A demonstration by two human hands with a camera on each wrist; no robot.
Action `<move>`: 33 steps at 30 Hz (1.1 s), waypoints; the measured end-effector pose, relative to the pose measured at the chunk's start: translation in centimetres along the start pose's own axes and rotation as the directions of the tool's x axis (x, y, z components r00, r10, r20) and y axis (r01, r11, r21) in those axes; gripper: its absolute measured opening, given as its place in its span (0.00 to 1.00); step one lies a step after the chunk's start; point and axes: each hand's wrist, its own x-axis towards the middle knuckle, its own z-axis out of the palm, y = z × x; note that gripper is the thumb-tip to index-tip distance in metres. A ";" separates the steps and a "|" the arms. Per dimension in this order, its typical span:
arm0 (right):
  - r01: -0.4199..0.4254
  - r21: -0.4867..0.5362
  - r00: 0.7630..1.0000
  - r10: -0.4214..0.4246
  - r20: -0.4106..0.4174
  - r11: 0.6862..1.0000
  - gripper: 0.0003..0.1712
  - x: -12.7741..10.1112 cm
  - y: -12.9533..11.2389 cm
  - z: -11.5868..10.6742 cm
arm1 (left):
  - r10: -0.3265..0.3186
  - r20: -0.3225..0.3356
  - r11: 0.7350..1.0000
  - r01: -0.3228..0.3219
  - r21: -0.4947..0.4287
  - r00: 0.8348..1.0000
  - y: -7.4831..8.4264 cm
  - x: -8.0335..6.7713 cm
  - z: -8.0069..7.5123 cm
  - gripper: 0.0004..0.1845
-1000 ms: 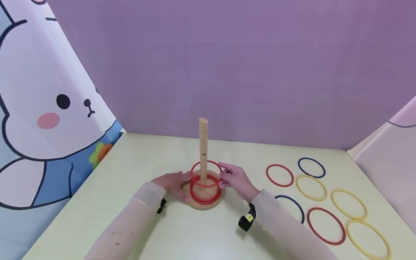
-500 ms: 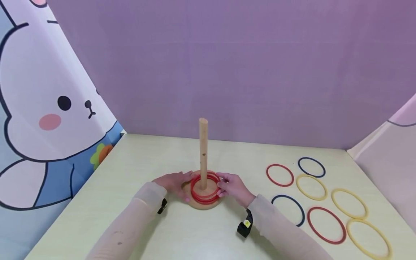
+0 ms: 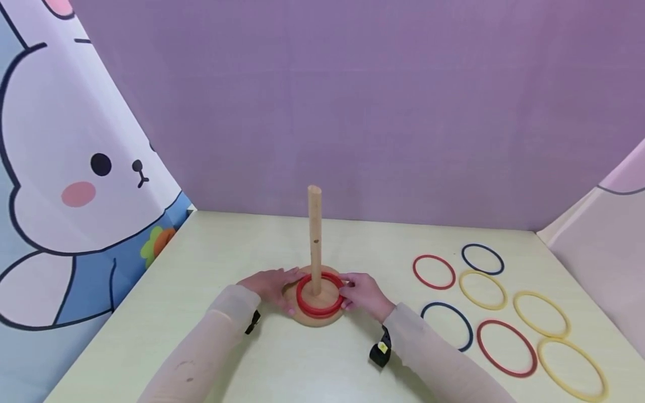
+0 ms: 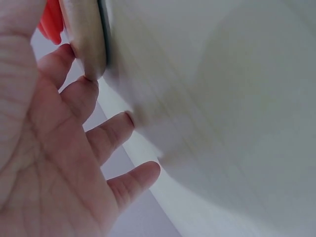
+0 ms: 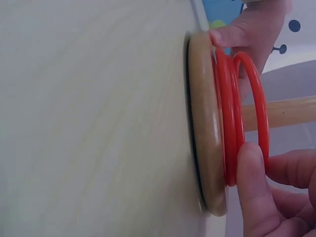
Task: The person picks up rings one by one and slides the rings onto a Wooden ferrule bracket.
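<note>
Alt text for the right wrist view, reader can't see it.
A person's right-hand grip pinches a red ring around a wooden peg, above more red rings on the peg's round base. The left-hand grip touches the base's far rim. The view is turned sideways: the peg points right, and pale tabletop fills the left.

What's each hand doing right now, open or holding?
Left hand: open, touching the wooden base.
Right hand: closed, pinching a red ring.
</note>
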 end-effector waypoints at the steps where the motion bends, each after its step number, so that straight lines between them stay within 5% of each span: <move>1: 0.007 -0.017 1.000 -0.007 -0.001 1.000 0.24 0.0 0.0 -0.1 | -0.001 0.001 1.000 0.001 0.002 1.000 0.0 0.0 0.0 0.53; 11: -0.004 -0.146 0.999 -0.001 -0.033 0.989 0.20 0.0 0.0 -0.8 | 0.014 -0.008 1.000 -0.014 -0.008 1.000 -0.4 0.2 0.2 0.52; 20: 0.113 -0.285 0.994 -0.111 0.023 0.952 0.20 -3.1 0.5 -8.0 | 0.031 -0.021 0.999 -0.031 -0.037 0.999 -0.5 0.2 0.3 0.52; 24: 0.161 -0.394 0.986 -0.164 0.026 0.905 0.20 -4.5 1.2 -11.2 | 0.044 -0.026 0.998 -0.045 -0.033 0.999 -0.6 0.3 0.4 0.52; 28: 0.210 -0.531 0.975 -0.216 0.052 0.821 0.17 -5.8 2.2 -13.9 | 0.058 -0.025 0.998 -0.058 -0.017 0.998 -0.5 0.2 0.4 0.52; 33: 0.133 -0.679 0.990 -0.125 0.061 0.722 0.14 -6.7 3.2 -16.1 | 0.060 -0.021 0.998 -0.060 0.000 0.998 -0.2 -0.1 0.2 0.53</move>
